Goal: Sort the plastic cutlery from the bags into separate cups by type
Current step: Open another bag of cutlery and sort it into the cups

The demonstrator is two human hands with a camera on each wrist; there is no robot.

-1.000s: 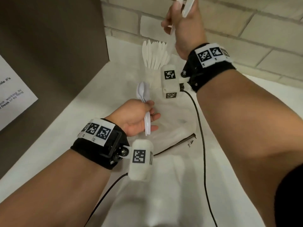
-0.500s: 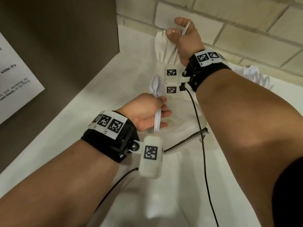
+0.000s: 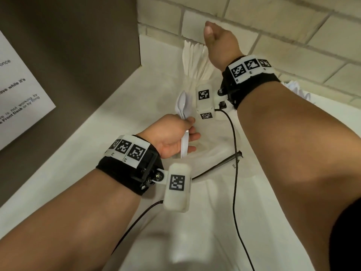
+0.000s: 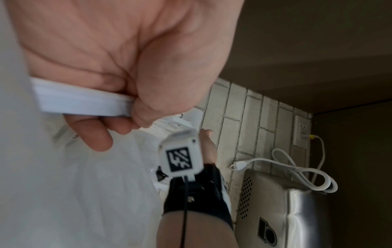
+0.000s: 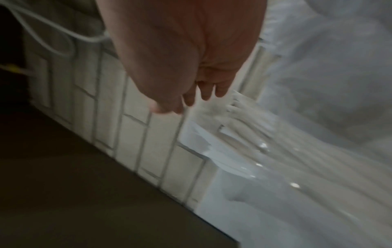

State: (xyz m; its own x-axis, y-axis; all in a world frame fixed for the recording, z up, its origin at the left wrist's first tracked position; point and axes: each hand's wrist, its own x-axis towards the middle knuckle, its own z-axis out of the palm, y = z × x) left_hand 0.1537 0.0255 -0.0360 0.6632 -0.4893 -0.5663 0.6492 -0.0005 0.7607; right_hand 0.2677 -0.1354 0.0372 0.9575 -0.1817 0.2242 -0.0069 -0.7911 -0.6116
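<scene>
My left hand (image 3: 187,133) grips a small bunch of white plastic spoons (image 3: 183,106), bowls up; the left wrist view shows their handles (image 4: 80,104) clamped between my curled fingers and thumb. My right hand (image 3: 213,34) hovers just above a clear cup (image 3: 192,85) full of white knives (image 3: 195,59) at the back of the counter. It holds nothing. In the right wrist view its fingers (image 5: 203,94) hang straight and loose over the knives (image 5: 233,134). A clear plastic bag (image 3: 214,145) lies under my left hand.
A second bunch of white cutlery (image 3: 298,90) stands at the back right by the brick wall (image 3: 293,36). A brown panel with a paper notice (image 3: 19,94) closes off the left side. A steel appliance (image 4: 286,209) and a white power cord (image 4: 297,169) sit further right.
My right hand came down from high up with a knife, lowered it into the knife cup and let go. My left hand keeps hold of the spoons.
</scene>
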